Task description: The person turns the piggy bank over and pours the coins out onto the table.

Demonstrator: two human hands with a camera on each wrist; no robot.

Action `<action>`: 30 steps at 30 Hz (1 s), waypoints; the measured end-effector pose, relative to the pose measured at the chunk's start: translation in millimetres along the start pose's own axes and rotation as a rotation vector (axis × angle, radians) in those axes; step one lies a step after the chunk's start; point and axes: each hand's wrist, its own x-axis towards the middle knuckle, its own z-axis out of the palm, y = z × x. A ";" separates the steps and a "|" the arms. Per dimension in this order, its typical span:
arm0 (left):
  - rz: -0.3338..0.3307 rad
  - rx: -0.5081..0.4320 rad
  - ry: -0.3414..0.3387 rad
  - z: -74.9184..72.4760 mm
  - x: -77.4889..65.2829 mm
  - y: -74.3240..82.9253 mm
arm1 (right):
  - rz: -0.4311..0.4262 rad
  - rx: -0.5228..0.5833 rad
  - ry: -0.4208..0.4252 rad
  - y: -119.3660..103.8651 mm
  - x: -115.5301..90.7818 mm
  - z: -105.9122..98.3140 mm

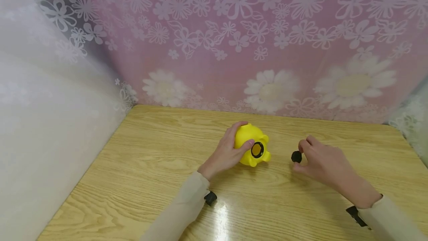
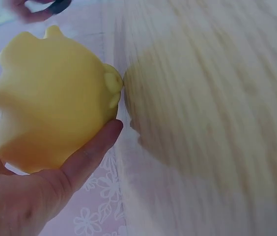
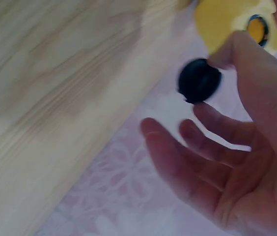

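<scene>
Here, right-hand fingers pinch the black cap, seemingly by its rim.

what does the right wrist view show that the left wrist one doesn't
Only the right wrist view shows the yellow piggy bank's black-rimmed opening and the palm of the right hand. Only the left wrist view shows the left hand's finger along the bank's plain side. Both share the bank, round black cap, wooden tabletop, floral curtain and part of each hand.
</scene>
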 end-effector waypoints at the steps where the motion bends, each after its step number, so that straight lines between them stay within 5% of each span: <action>1: 0.003 0.001 0.000 -0.8 -0.2 -0.2 | 0.007 -0.021 -0.048 5.2 -2.3 1.3; 7: 0.009 -0.005 -0.002 -2.2 -0.9 -1.5 | 0.005 -0.081 -0.150 26.0 -10.4 14.0; 14: 0.012 -0.016 0.003 -1.7 -1.3 -1.3 | -0.008 0.001 -0.176 39.5 -14.3 25.1; 30: 0.026 -0.013 -0.006 -2.3 -2.2 -2.8 | -0.063 0.154 -0.024 58.7 -17.9 38.1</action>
